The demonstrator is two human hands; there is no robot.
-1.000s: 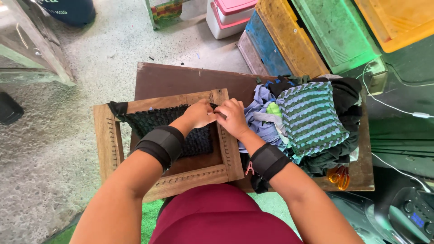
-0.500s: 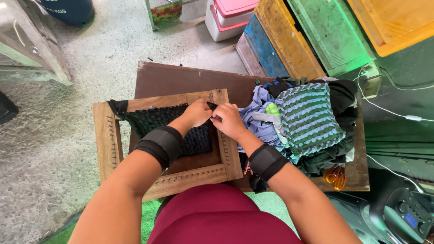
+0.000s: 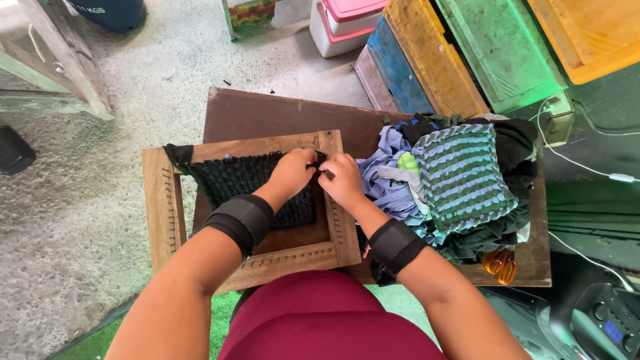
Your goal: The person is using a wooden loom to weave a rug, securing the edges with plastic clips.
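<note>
— Status of the work?

— Weaving in hand. Black woven mat (image 3: 250, 187) sits on the wooden frame loom (image 3: 163, 207), centre-left of frame. Left hand (image 3: 291, 173) and right hand (image 3: 342, 180) meet at the loom's right rail, fingers pinched shut on a black strip (image 3: 325, 173).

— What does the next move call for?

— In my judgement, hooking that strip over a rail nail, kept taut. Fabric pile (image 3: 460, 180) lies just right.

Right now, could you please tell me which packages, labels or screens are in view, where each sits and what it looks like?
Small screen: bottom right corner, on a dark device with round knobs; a rectangle glowing blue.
Printed label: top left, pale lettering on a dark blue container.
Printed package: top centre on the floor; green, red and yellow.
</note>
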